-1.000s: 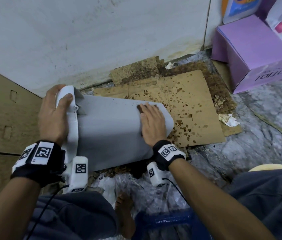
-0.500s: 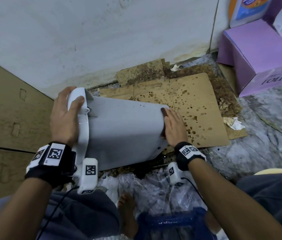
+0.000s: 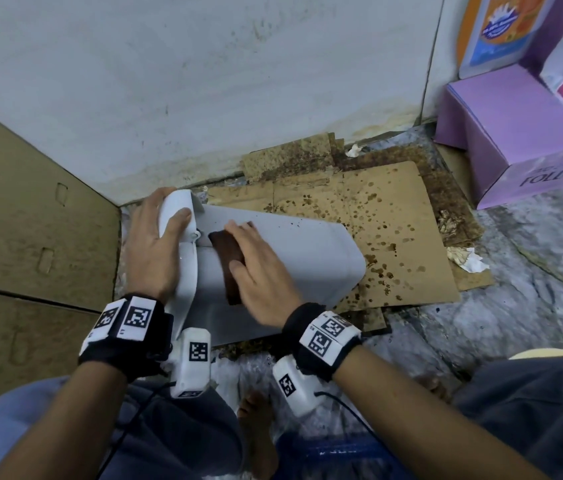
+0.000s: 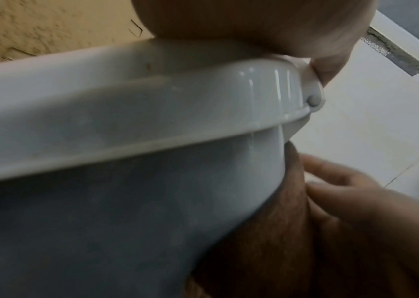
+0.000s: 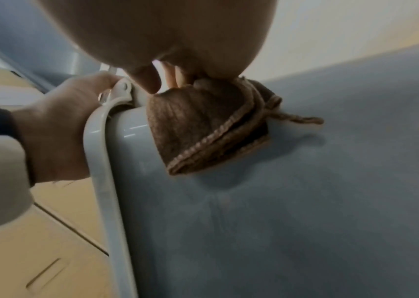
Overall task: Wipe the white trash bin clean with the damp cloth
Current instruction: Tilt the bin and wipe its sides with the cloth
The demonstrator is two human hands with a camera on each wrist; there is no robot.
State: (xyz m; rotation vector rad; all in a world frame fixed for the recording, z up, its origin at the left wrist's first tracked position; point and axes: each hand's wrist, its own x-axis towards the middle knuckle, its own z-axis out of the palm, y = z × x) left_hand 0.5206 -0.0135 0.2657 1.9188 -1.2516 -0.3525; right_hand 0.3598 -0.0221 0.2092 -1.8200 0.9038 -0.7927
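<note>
Pressing the cloth (image 5: 203, 129), right wrist view reveals its stitched folded edge.

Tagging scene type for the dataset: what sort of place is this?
Probably a household utility or storage corner: grey marble floor, stained flat brown cardboard sheet against a scuffed white wall, and a purple cardboard box.
</note>
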